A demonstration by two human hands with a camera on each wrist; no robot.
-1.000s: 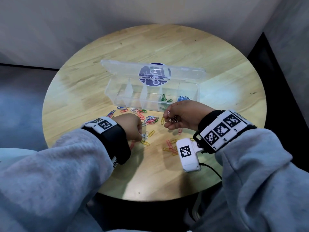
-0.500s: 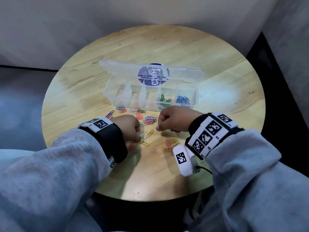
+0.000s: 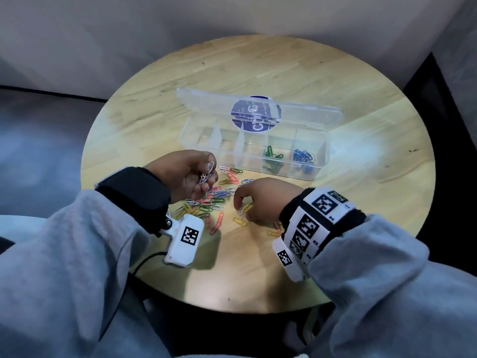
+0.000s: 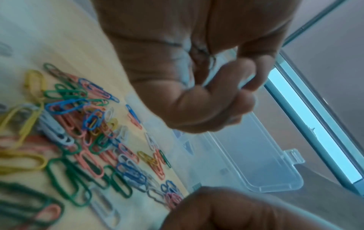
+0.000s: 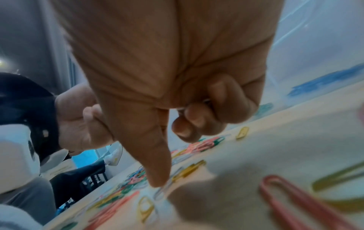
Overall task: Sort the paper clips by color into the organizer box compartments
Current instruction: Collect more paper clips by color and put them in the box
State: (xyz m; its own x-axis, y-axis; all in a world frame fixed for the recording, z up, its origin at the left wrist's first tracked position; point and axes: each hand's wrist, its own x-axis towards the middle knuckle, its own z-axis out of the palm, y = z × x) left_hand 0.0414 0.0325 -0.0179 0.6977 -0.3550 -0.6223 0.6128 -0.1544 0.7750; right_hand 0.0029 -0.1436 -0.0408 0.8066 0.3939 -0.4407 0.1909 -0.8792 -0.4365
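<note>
The clear organizer box lies open at mid-table, with green clips and blue clips in its two right compartments. A mixed-colour clip pile sits in front of it. My left hand is raised palm-up over the pile and pinches several white clips. My right hand is down on the table right of the pile. One straight fingertip presses a white clip. Its other fingers are curled, with something white glinting inside them.
Loose yellow and red clips lie around my right hand. The box lid stands open behind the compartments, and the left compartments look bare. The round table's front edge is close to my wrists.
My left hand has lifted off the table and turned palm-up with white clips. My right hand has dropped from above the pile to the table on its right.
</note>
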